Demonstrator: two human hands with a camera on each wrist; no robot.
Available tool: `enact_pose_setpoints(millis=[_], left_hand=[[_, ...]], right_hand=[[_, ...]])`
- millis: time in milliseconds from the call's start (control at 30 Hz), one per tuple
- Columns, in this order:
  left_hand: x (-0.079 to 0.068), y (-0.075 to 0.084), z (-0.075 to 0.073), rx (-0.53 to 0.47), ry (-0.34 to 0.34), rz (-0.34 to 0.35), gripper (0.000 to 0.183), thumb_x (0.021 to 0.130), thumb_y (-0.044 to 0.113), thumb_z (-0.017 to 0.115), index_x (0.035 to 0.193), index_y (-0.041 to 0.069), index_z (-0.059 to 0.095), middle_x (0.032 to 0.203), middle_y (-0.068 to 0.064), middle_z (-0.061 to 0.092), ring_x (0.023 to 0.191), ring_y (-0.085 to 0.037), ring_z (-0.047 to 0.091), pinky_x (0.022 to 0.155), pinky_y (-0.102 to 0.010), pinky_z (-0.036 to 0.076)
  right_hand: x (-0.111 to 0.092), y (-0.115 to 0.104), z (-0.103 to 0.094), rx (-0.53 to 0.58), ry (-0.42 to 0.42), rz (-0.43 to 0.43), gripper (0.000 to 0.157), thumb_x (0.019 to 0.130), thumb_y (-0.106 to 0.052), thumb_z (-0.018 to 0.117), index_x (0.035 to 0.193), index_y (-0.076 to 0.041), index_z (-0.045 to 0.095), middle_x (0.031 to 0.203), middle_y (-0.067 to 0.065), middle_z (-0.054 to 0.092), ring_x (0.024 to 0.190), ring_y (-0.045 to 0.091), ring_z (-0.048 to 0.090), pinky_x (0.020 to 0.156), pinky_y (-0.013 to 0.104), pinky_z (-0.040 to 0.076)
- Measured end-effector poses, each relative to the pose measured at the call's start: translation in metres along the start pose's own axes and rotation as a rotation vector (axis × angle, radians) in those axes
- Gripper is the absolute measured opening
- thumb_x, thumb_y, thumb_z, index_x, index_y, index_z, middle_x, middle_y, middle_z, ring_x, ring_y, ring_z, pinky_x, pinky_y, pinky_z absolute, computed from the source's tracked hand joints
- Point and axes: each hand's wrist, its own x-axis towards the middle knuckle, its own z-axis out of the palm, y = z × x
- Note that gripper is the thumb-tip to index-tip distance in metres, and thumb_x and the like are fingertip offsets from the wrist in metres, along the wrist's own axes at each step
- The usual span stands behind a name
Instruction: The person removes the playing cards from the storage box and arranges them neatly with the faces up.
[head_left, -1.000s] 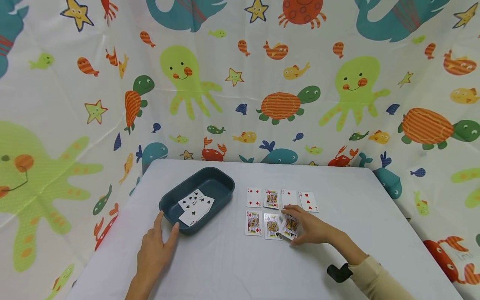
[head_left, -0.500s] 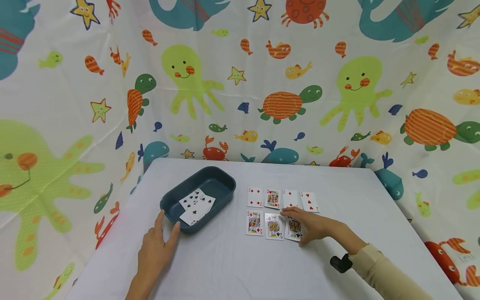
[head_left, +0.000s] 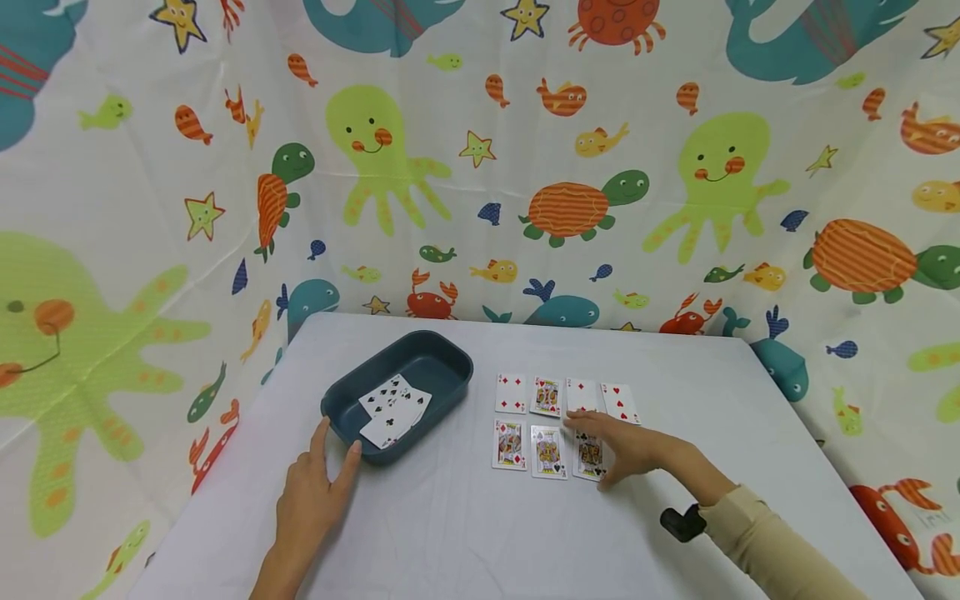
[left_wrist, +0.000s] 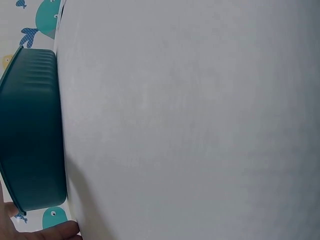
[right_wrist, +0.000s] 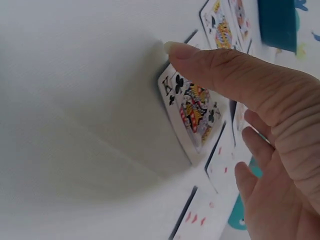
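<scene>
My right hand (head_left: 628,450) reaches over a king of clubs (right_wrist: 195,110) and holds it between thumb and fingers, thumb at its near edge. That card lies at the right end of the front row, beside a black-suit face card (head_left: 549,452) and a diamond face card (head_left: 509,444). My left hand (head_left: 309,504) lies by the near end of a dark teal tub (head_left: 452,392), index finger and thumb straight against its rim. Several black-suit number cards (head_left: 396,410) lie loosely in the tub.
Behind the front row is a back row of red-suit cards: a diamond card (head_left: 511,393), a face card (head_left: 545,396), another diamond card (head_left: 581,392) and a heart card (head_left: 617,402). A white cloth covers the table (head_left: 450,533); a sea-animal curtain (head_left: 465,275) hangs behind.
My right hand has shifted slightly right with the king of clubs, which has straightened and no longer overlaps the card beside it. My left hand stays at the tub.
</scene>
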Motion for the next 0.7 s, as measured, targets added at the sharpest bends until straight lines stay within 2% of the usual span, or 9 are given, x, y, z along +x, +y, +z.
enact_pose_setpoints(millis=[233, 400, 567, 700], left_hand=[[0.001, 0.0, 0.0, -0.005, 0.003, 0.0, 0.085, 0.101, 0.065, 0.044, 0.161, 0.007, 0.025, 0.116, -0.036, 0.059, 0.105, -0.049, 0.058, 0.075, -0.064, 0.052], [0.001, 0.001, 0.0, -0.001, -0.009, 0.002, 0.086, 0.101, 0.065, 0.044, 0.161, 0.006, 0.024, 0.116, -0.037, 0.058, 0.104, -0.049, 0.058, 0.072, -0.063, 0.052], [0.001, 0.0, -0.001, -0.001, -0.013, -0.006, 0.086, 0.101, 0.065, 0.044, 0.161, 0.007, 0.023, 0.118, -0.036, 0.058, 0.105, -0.049, 0.058, 0.073, -0.063, 0.052], [0.001, 0.001, -0.001, -0.006, -0.021, -0.011, 0.087, 0.101, 0.066, 0.043, 0.162, 0.008, 0.023, 0.119, -0.036, 0.058, 0.106, -0.049, 0.058, 0.075, -0.064, 0.052]], right_hand=[[0.008, -0.005, 0.0, 0.015, 0.153, -0.063, 0.085, 0.083, -0.028, 0.086, 0.153, -0.004, 0.043, 0.157, 0.021, 0.041, 0.144, 0.045, 0.038, 0.11, 0.063, 0.037], [0.021, -0.014, 0.003, 0.072, 0.259, -0.086, 0.079, 0.088, -0.029, 0.083, 0.153, -0.009, 0.044, 0.155, 0.016, 0.045, 0.143, 0.042, 0.041, 0.11, 0.064, 0.037], [0.036, -0.027, 0.005, 0.177, 0.326, -0.11, 0.076, 0.088, -0.031, 0.082, 0.154, -0.016, 0.045, 0.156, 0.011, 0.045, 0.145, 0.04, 0.039, 0.111, 0.064, 0.036], [0.047, -0.039, 0.007, 0.291, 0.363, -0.156, 0.076, 0.089, -0.033, 0.082, 0.154, -0.016, 0.045, 0.156, 0.007, 0.045, 0.142, 0.041, 0.043, 0.111, 0.06, 0.038]])
